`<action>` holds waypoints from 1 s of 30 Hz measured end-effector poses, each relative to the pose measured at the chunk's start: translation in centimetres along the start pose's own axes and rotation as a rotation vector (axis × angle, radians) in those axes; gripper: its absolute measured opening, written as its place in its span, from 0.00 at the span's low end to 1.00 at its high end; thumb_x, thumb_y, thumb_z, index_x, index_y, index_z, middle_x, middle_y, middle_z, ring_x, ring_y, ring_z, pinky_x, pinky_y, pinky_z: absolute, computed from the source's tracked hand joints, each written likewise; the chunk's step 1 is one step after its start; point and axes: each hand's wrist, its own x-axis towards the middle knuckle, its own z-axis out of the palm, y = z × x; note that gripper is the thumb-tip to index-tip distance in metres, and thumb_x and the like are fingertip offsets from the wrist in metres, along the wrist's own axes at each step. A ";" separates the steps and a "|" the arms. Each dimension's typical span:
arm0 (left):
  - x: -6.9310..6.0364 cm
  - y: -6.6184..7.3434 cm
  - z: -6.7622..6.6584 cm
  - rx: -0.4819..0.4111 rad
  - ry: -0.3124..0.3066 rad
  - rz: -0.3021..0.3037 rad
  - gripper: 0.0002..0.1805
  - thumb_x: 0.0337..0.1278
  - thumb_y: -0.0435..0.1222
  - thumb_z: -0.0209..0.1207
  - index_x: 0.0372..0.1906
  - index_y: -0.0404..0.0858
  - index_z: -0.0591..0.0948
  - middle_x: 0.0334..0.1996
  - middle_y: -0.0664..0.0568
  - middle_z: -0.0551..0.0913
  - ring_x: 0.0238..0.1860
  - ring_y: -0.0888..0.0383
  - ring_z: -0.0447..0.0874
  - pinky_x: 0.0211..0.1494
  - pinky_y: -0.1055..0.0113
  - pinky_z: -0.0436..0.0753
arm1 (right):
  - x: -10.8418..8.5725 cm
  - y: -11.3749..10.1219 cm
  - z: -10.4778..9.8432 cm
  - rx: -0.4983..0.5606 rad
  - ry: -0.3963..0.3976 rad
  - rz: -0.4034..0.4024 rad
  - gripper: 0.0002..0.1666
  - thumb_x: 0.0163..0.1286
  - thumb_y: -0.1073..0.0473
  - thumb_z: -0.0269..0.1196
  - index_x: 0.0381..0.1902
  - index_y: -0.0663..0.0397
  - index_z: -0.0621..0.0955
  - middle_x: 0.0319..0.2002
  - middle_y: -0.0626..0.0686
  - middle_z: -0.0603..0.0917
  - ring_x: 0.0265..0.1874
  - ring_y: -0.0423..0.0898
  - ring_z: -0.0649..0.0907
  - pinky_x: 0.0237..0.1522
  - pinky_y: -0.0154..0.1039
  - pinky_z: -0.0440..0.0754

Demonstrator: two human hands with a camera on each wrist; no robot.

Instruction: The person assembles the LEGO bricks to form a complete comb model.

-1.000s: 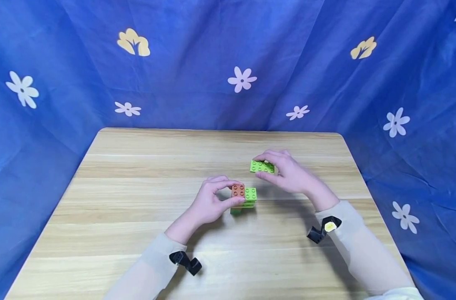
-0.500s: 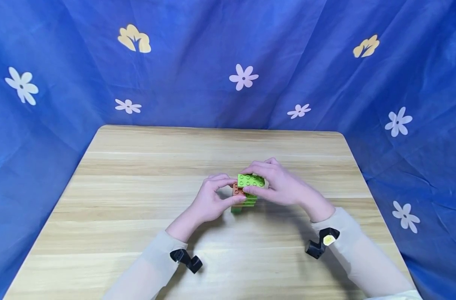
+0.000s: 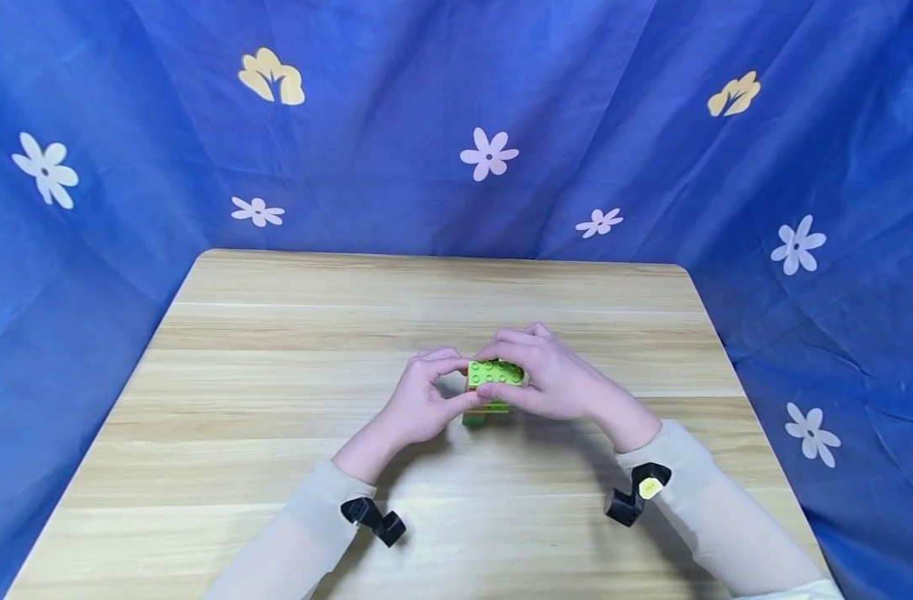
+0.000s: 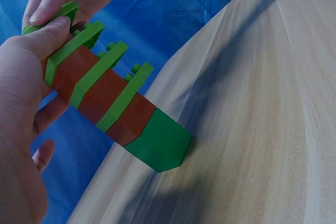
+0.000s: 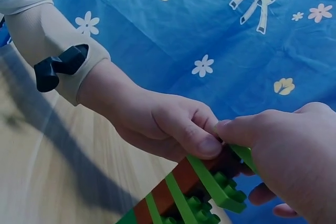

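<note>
A stack of toy building bricks (image 4: 92, 80) stands upright on the table, with a dark green block (image 4: 161, 141) at its foot. Above that, orange-brown bricks alternate with thin light green plates that jut out to one side. My left hand (image 3: 419, 404) holds the upper part of this stack between thumb and fingers. From the right, my right hand (image 3: 554, 379) pinches a studded light green plate (image 3: 496, 372) that lies over the stack's top. Whether the plate is pressed fully down is hidden by the fingers.
The wooden table (image 3: 276, 333) extends around the stack on all sides. A blue curtain (image 3: 381, 125) with flower prints hangs behind it and along both sides. Each sleeve carries a black wrist camera (image 3: 372, 521).
My right hand has brought the light green plate left and toward me, from beyond the stack onto its top. The left hand has kept its hold in nearly the same place.
</note>
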 end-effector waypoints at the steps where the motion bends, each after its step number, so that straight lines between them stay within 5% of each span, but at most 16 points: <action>1: 0.0 0.0 0.0 0.000 0.000 -0.002 0.20 0.54 0.41 0.79 0.53 0.44 0.91 0.42 0.64 0.88 0.48 0.46 0.86 0.62 0.48 0.72 | 0.0 0.0 0.1 -0.009 0.005 0.000 0.22 0.73 0.44 0.71 0.59 0.46 0.86 0.47 0.36 0.83 0.37 0.33 0.77 0.48 0.43 0.68; 12: 0.1 -0.1 0.1 -0.009 -0.006 -0.023 0.21 0.54 0.41 0.79 0.54 0.44 0.91 0.42 0.64 0.88 0.47 0.45 0.86 0.62 0.48 0.71 | 0.2 0.1 0.5 0.057 0.069 0.052 0.21 0.66 0.46 0.77 0.53 0.46 0.90 0.36 0.35 0.80 0.30 0.35 0.74 0.44 0.44 0.68; 16: 0.1 0.0 0.2 -0.003 -0.003 -0.022 0.21 0.53 0.42 0.80 0.53 0.44 0.91 0.42 0.65 0.88 0.47 0.53 0.85 0.63 0.48 0.72 | 0.2 0.4 0.7 0.106 0.073 0.071 0.20 0.63 0.47 0.78 0.51 0.45 0.91 0.33 0.34 0.78 0.31 0.36 0.74 0.45 0.45 0.68; 30: 0.1 -0.3 0.2 -0.034 0.005 -0.004 0.22 0.49 0.41 0.82 0.51 0.44 0.91 0.41 0.65 0.88 0.45 0.60 0.84 0.57 0.51 0.76 | 0.6 1.1 1.2 0.206 0.083 0.011 0.18 0.61 0.51 0.80 0.48 0.47 0.91 0.29 0.39 0.75 0.29 0.38 0.73 0.46 0.46 0.69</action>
